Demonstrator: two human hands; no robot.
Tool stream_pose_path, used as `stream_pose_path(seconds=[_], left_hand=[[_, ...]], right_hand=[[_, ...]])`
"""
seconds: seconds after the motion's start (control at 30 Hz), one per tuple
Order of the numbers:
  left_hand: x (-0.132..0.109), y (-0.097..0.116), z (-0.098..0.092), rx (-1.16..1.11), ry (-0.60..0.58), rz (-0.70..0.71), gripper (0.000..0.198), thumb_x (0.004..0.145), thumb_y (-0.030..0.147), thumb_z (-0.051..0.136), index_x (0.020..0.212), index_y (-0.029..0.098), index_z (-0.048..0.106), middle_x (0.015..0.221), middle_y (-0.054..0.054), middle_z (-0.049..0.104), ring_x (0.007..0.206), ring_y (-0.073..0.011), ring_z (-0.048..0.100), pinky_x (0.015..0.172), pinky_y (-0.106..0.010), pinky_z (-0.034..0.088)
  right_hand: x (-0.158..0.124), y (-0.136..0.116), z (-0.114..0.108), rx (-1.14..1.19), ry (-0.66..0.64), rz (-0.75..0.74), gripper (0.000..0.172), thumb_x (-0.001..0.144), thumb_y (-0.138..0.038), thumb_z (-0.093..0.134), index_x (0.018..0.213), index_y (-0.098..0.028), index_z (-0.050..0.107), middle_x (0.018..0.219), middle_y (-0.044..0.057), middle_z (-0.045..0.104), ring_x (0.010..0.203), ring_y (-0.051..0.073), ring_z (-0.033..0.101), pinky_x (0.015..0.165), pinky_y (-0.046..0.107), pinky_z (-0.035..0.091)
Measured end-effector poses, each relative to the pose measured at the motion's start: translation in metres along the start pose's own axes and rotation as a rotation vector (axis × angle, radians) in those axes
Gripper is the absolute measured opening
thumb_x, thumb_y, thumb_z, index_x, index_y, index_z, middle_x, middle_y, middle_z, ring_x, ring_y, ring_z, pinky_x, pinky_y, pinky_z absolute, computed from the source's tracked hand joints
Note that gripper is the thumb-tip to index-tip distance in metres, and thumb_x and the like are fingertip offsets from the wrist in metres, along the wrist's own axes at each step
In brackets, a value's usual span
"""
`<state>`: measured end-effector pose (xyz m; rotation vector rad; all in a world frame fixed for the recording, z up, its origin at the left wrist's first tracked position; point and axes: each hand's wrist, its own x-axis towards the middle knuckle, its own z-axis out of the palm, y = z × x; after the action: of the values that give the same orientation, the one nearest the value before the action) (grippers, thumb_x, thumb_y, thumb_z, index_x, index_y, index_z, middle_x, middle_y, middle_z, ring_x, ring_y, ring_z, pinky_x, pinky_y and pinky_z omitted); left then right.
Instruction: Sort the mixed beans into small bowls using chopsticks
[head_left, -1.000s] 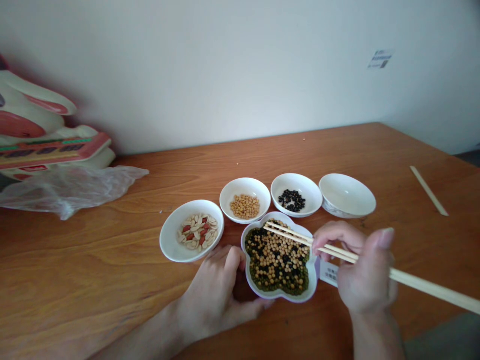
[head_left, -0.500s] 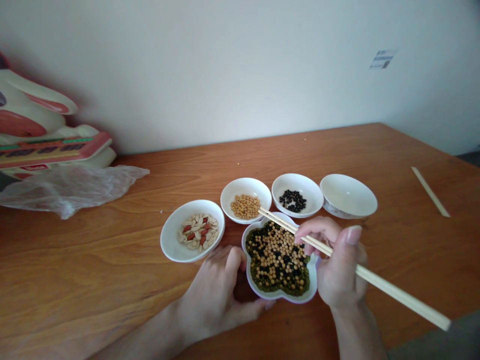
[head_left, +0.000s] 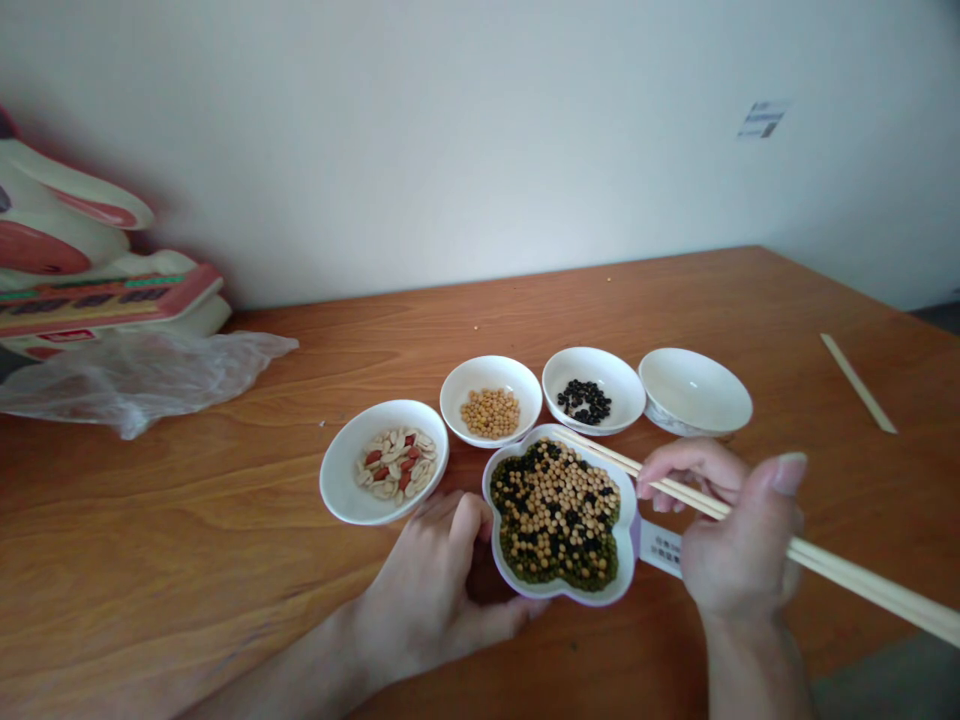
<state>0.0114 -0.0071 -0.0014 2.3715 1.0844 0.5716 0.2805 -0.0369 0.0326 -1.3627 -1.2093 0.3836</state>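
My left hand [head_left: 427, 580] curls its thumb and fingers around the lower left side of a flower-shaped bowl [head_left: 627, 520]. Yellow soybeans [head_left: 559, 475], black beans and small green beans fill that bowl. In my right hand [head_left: 739, 530], to the right of it, is a pair of wooden chopsticks [head_left: 862, 584]. Their tips, close together, reach over the bowl's upper right rim; no bean shows between them. Behind stand a white bowl of soybeans [head_left: 469, 375] and a white bowl of black beans [head_left: 592, 366]. A white bowl of peanuts [head_left: 339, 475] is beside my left hand.
Another white bowl [head_left: 697, 390] ends the row on the right. A printed label [head_left: 660, 548] lies partly under my right hand. A loose wooden stick [head_left: 859, 384] rests on the table's right. Far left are a clear plastic bag [head_left: 150, 375] and an animal-shaped toy keyboard [head_left: 112, 290].
My right hand has moved right with the chopsticks, whose tips have left the edge of the soybean bowl. The label beneath has come into view. My left hand has stayed in place.
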Motion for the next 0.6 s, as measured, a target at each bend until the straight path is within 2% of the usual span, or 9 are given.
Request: stream_pose_path(seconds=[0.27, 0.6], left_hand=[[0.0028, 0.0028, -0.0021, -0.043, 0.036, 0.024, 0.049, 0.077, 0.050, 0.091, 0.094, 0.026, 0.052, 0.087, -0.001, 0.076, 0.072, -0.0227, 0.073, 0.064, -0.035, 0.055], [0.0008, 0.0013, -0.0003, -0.030, -0.006, -0.007, 0.049, 0.079, 0.052, 0.089, 0.095, 0.026, 0.051, 0.088, -0.002, 0.075, 0.075, -0.0241, 0.073, 0.066, -0.036, 0.056]], right_hand=[[-0.0036, 0.0084, -0.0070, 0.004, -0.235, 0.131, 0.099, 0.100, -0.086, 0.006, 0.065, -0.021, 0.072, 0.054, 0.006, 0.062, 0.050, 0.016, 0.057, 0.044, 0.027, 0.043], [-0.0060, 0.0057, 0.0011, 0.016, -0.301, 0.123, 0.093, 0.103, -0.083, 0.008, 0.069, -0.021, 0.069, 0.058, 0.004, 0.060, 0.052, 0.015, 0.054, 0.047, 0.028, 0.040]])
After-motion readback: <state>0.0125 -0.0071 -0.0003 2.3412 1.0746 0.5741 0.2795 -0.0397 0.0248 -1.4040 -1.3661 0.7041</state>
